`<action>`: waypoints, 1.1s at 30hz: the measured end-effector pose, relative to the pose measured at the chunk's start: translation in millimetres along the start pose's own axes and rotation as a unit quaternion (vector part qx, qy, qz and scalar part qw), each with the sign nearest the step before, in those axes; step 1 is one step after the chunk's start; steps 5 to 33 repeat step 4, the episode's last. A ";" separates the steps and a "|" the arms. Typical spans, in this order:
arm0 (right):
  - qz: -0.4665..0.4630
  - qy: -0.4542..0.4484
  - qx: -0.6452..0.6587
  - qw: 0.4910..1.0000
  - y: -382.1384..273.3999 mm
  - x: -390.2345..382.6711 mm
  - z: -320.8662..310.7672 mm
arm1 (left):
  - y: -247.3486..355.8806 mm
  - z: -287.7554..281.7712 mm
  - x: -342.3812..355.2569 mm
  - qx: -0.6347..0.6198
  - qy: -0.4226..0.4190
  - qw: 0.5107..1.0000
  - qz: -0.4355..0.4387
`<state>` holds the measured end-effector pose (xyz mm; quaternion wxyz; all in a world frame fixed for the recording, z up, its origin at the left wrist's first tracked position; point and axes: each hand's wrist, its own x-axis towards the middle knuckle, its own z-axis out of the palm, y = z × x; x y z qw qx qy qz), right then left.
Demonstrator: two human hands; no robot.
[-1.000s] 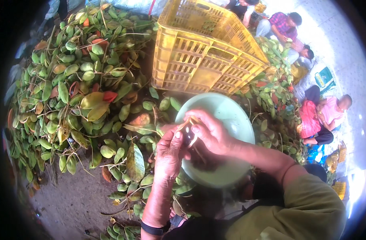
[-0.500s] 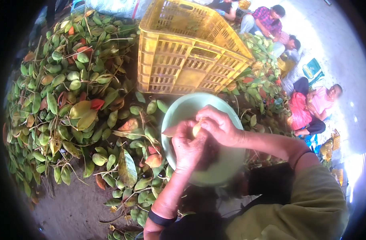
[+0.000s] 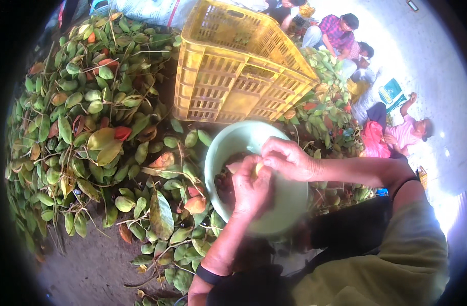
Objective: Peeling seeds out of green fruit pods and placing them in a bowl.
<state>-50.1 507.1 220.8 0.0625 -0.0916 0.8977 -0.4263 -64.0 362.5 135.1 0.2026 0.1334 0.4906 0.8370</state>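
Observation:
Above a pale green basin (image 3: 292, 214), my two hands meet with their fingertips together. My left hand (image 3: 249, 186) is closed around a small yellowish pod (image 3: 256, 170), mostly hidden by the fingers. A pinkish tip shows at the outer side of that hand. My right hand (image 3: 290, 160) pinches at the pod's upper end with thumb and forefinger. Dark reddish-brown pieces (image 3: 224, 186) lie in the basin, partly covered by my left hand. Loose green pods and an orange-red pod (image 3: 195, 205) lie on the ground just left of the basin.
A yellow slatted crate (image 3: 233, 86) stands right behind the basin. At the left rises a large heap of green and red pods (image 3: 90, 127) with stems. Several people (image 3: 338, 33) sit at the far right by more pods. Bare brown ground (image 3: 90, 273) shows at lower left.
Both hands have shifted slightly right and down, still on the pod. More of the basin's contents now show. A seated person at the right has raised an arm.

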 end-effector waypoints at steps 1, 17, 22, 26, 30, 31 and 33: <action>-0.009 -0.016 -0.046 0.999 -4.1 1.0 -2.1 | -5.8 -3.7 -0.4 0.042 -0.013 0.999 0.022; -0.032 -0.056 -0.082 0.995 -15.4 7.8 -6.2 | -19.1 -1.7 -1.1 -0.011 0.006 0.998 0.058; -0.032 -0.056 -0.082 0.995 -15.4 7.8 -6.2 | -19.1 -1.7 -1.1 -0.011 0.006 0.998 0.058; -0.032 -0.056 -0.082 0.995 -15.4 7.8 -6.2 | -19.1 -1.7 -1.1 -0.011 0.006 0.998 0.058; -0.032 -0.056 -0.082 0.995 -15.4 7.8 -6.2 | -19.1 -1.7 -1.1 -0.011 0.006 0.998 0.058; -0.032 -0.056 -0.082 0.995 -15.4 7.8 -6.2 | -19.1 -1.7 -1.1 -0.011 0.006 0.998 0.058; -0.032 -0.056 -0.082 0.995 -15.4 7.8 -6.2 | -19.1 -1.7 -1.1 -0.011 0.006 0.998 0.058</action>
